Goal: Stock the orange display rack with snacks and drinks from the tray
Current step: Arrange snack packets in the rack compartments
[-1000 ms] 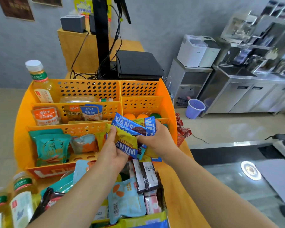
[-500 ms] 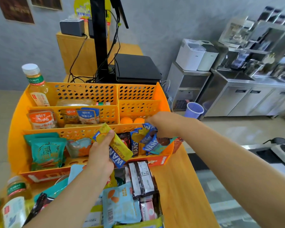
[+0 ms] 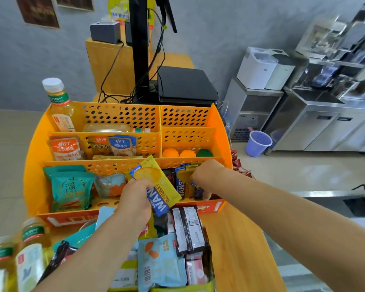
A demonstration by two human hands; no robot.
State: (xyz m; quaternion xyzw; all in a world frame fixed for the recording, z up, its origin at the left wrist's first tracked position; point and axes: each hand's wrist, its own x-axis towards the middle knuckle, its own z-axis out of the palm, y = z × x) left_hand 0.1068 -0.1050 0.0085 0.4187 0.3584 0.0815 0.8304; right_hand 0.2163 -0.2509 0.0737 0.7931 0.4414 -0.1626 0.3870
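orange display rack [image 3: 36, 165] on wooden counter, tray [image 3: 200, 288] of snacks near it. left hand [image 3: 135, 199] grips yellow-blue snack packet [image 3: 156, 184] over rack's near row. right hand [image 3: 207, 173] pinches packets [image 3: 183, 182] in near-right compartment.

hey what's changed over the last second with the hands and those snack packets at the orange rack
The right hand carried its blue packets from mid-air down into the front right compartment of the orange rack, where it now sets them among others. The left hand lowered slightly and holds one yellow-and-blue packet alone. The bottles, pouches and tray items stayed put.
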